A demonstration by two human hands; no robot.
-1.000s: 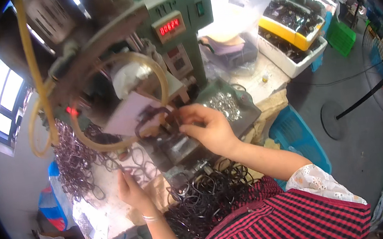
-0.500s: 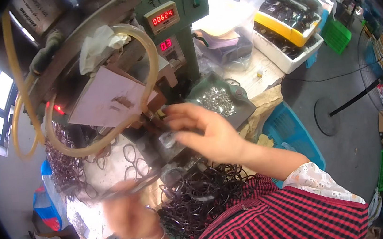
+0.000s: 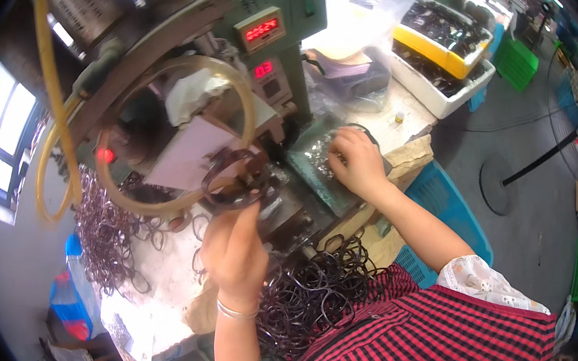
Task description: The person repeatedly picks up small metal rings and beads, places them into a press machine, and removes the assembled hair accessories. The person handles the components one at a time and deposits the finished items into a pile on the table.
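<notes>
My left hand (image 3: 236, 250) pinches a thin dark ring (image 3: 213, 189), shaped like a bangle. It is raised at the work spot of the green press machine (image 3: 290, 38), beneath a pale card (image 3: 189, 152). My right hand (image 3: 359, 162) reaches into a dark tray (image 3: 312, 183) of small shiny metal pieces (image 3: 317, 154). Its fingers curl down and together among them; their tips are hidden, so I cannot make out what they grip. A heap of dark rings (image 3: 315, 284) lies at the table's front edge, against my checked red apron (image 3: 392, 333).
Another big heap of dark rings (image 3: 103, 237) covers the table's left side. A yellowish hose (image 3: 249, 106) loops before the press. At the right stand white and yellow boxes (image 3: 447, 95) of dark parts, a blue basket (image 3: 467, 213) and a floor fan (image 3: 494, 182).
My right hand has left the press's work spot for the metal pieces at the right. My left hand has come up from the lower left, bringing a ring to the press.
</notes>
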